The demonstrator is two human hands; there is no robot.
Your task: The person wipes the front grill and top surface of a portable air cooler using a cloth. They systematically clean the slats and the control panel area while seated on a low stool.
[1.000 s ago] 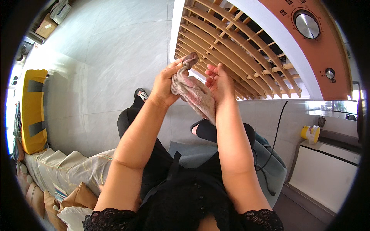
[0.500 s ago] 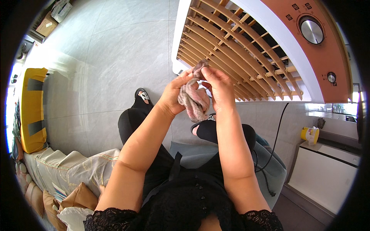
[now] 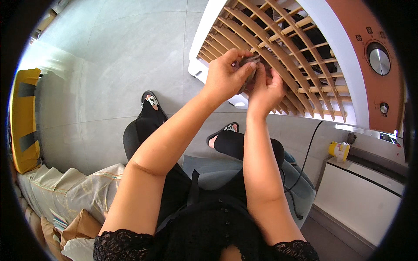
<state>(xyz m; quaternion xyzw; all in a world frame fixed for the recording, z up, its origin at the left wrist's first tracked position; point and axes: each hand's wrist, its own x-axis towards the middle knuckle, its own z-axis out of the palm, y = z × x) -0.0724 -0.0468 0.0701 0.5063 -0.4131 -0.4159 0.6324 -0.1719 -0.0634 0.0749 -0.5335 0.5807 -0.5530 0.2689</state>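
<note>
A crumpled grey-pink cloth (image 3: 250, 61) is bunched at the tan slats of a white, box-shaped fan appliance's grille (image 3: 283, 50). My left hand (image 3: 227, 75) is closed on it, thumb and fingers pinching one side. Close beside, my right hand (image 3: 266, 92) grips the other side, its fingertips against the slats. Most of the cloth is hidden behind my fingers, and I cannot tell how far it reaches between the slats.
The appliance's copper-coloured panel (image 3: 363, 35) carries a large silver knob (image 3: 379, 61) and a small one (image 3: 384, 108). A black cord (image 3: 310, 152) hangs below. Right stands a white cabinet (image 3: 355, 198) with a yellow tub (image 3: 339, 150); left, a yellow stool-like object (image 3: 22, 126) and a draped sofa (image 3: 82, 185).
Both hands have moved up and forward with the cloth, from in front of the grille to its slats. The cloth is now more bunched and hidden. The view has shifted slightly.
</note>
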